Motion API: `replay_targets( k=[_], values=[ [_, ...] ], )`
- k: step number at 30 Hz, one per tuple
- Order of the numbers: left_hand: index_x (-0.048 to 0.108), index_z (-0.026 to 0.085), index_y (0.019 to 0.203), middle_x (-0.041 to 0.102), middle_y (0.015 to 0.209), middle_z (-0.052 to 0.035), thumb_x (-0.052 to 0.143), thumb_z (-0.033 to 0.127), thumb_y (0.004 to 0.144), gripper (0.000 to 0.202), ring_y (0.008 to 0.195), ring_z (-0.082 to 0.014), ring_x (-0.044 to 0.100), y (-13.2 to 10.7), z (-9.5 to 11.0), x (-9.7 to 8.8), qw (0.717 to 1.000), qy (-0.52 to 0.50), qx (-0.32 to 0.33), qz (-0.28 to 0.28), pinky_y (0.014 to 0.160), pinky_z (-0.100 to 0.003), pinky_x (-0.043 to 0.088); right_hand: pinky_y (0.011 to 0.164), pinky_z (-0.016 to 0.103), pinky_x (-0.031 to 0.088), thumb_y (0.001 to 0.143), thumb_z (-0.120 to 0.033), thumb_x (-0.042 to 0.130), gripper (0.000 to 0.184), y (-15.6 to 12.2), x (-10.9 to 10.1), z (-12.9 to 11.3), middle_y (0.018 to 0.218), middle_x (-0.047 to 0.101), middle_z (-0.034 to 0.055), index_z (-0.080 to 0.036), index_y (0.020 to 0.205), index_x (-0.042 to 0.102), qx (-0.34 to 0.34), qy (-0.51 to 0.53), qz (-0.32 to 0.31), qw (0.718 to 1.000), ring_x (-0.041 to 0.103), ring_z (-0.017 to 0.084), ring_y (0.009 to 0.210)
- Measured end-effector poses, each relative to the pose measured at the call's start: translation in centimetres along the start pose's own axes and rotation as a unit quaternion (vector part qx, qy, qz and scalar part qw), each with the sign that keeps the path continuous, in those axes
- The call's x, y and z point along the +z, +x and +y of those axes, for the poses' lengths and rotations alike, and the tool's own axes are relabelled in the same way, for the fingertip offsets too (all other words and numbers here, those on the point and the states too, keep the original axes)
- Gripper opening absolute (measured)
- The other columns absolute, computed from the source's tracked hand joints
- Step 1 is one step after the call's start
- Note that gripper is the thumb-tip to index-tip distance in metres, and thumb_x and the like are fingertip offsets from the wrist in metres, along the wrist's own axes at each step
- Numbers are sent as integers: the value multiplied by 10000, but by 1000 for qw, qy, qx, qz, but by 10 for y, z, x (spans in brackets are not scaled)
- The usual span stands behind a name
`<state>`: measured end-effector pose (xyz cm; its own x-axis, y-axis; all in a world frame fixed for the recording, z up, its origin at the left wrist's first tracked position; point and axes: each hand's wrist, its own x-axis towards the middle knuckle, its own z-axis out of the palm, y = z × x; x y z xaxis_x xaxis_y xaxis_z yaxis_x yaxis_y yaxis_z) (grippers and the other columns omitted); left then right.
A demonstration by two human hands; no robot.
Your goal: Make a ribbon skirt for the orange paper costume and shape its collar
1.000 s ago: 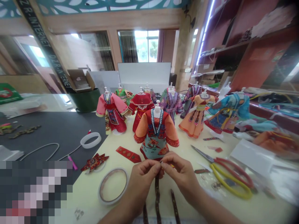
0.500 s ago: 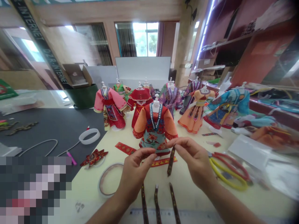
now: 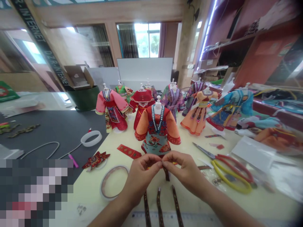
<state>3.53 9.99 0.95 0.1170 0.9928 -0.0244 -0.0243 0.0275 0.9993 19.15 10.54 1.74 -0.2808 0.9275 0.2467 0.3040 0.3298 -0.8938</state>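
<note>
My left hand (image 3: 144, 176) and my right hand (image 3: 184, 171) meet in front of a doll-sized dress on a white mannequin (image 3: 156, 132). Their fingertips pinch the top of a narrow brown patterned strip (image 3: 167, 174), whose upper end is hidden by my fingers. Below my hands, several similar strips lie side by side, the middle one (image 3: 159, 208) nearest. A red patterned band (image 3: 129, 151) lies left of the dress hem, and a roll of clear tape (image 3: 113, 183) sits near my left hand.
Several more dressed mannequins (image 3: 196, 113) stand behind on the cream table (image 3: 80, 195). Scissors (image 3: 205, 152) and yellow-handled pliers (image 3: 230, 181) lie to the right. A ruler (image 3: 170, 216) runs along the near side. A dark mat (image 3: 47, 132) holds a white ring (image 3: 91, 138).
My hands, apart half a second ago with the strip in my right fingers, have come together and both pinch it. One second ago they were similarly joined. The view has barely shifted.
</note>
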Motion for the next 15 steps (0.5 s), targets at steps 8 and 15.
replay_targets(
  k=[8, 15],
  values=[
    [630, 147, 695, 652, 690, -12, 661, 245, 702, 103, 690, -143, 577, 0, 1, 2, 999, 47, 12, 21, 662, -219, 440, 603, 230, 436, 783, -160, 573, 108, -2, 0, 0, 653, 637, -9, -180, 703, 642, -17, -27, 7, 999, 571, 129, 628],
    [625, 148, 686, 636, 675, -8, 627, 245, 723, 104, 682, -141, 562, 0, 0, 1, 994, 103, 32, 18, 642, -213, 419, 617, 242, 441, 777, -168, 584, 94, -2, 1, 2, 669, 652, 1, -175, 705, 646, -16, -47, 6, 999, 593, 139, 642]
  ],
)
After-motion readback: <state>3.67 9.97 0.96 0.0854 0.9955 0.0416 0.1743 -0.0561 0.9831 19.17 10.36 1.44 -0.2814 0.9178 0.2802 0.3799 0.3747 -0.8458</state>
